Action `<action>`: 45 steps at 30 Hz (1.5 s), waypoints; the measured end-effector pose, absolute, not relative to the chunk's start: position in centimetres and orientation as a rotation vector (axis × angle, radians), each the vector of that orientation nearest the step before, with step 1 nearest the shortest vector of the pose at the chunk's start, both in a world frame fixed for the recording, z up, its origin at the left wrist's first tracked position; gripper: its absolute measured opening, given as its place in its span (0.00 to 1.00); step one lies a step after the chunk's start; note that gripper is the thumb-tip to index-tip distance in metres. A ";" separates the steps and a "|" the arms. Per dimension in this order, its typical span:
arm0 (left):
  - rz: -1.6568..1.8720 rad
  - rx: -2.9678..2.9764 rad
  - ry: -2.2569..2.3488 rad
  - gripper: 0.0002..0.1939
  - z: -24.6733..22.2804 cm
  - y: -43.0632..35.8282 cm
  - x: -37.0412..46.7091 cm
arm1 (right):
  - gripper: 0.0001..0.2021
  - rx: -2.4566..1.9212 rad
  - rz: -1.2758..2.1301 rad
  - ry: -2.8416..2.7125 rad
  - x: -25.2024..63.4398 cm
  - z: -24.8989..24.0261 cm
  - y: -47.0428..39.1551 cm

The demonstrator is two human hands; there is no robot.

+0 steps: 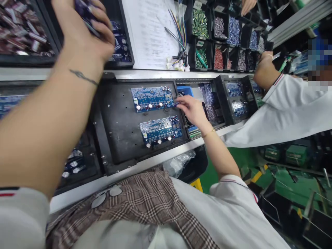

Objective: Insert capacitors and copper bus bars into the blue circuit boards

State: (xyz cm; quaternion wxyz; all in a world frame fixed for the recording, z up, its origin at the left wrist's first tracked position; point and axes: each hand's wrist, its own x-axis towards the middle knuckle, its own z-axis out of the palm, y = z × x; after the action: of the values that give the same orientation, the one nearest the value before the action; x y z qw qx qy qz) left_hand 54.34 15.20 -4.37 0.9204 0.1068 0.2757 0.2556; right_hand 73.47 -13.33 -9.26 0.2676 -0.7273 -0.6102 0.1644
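My left hand (88,26), raised at the upper left, has its fingers curled around dark purple parts that look like capacitors (86,12); blur hides how many. Beside it is a black bin of dark blue capacitors with silvery tops (120,45). My right hand (192,109) pinches a small dark blue component (176,104) at the right end of the upper blue circuit board (153,98). Below that lies a second blue circuit board (160,129). Both boards rest in a black tray (119,117) and carry round white-topped parts along their lower edges.
Brown cylindrical parts fill a bin (23,31) at the upper left. A wire bundle (180,41) lies on printed paper (147,34). Small-parts bins (199,24) stand at the back. A co-worker's arm (267,72) reaches in from the right, near another tray of boards (237,97).
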 end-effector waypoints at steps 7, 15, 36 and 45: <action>0.246 0.062 0.619 0.08 -5.4 -1.6 55.0 | 0.08 -2.037 0.379 -1.849 74.8 -11.2 -8.4; 0.109 0.085 0.751 0.03 -8.5 -4.7 55.7 | 0.09 -1.968 0.406 -1.938 75.0 -10.9 -8.3; 0.110 0.129 0.890 0.14 -10.0 -4.7 55.9 | 0.11 -2.059 0.333 -2.149 73.9 -10.1 -7.8; 0.139 0.180 0.825 0.11 -10.1 -5.0 55.9 | 0.11 -1.888 0.756 -1.789 72.4 -6.9 -10.6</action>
State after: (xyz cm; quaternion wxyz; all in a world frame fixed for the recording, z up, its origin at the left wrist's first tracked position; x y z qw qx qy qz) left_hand 55.85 -4.99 -10.07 0.9099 0.0871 0.4000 0.0675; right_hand 72.38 -10.64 -6.89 0.2148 -0.6809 -0.6449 0.2726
